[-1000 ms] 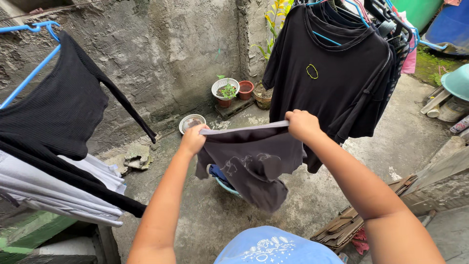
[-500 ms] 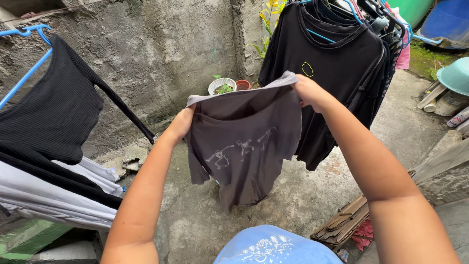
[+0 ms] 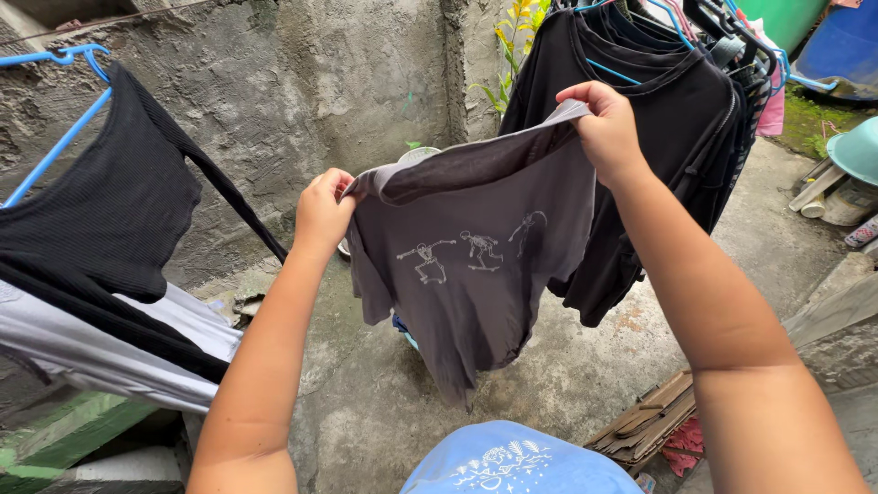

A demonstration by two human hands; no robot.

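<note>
Raised higher than a moment ago, the dark grey shirt [image 3: 476, 265] hangs spread between the left hand [image 3: 322, 209] and right hand [image 3: 605, 126], both clamped on its hem. Pale skeleton figures cross it; it hides the basin below.

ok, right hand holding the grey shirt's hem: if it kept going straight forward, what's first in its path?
Most likely the black T-shirt hung on a blue hanger right behind the right hand. The grey shirt stays pinched in it. Depth between them is unclear.
</note>
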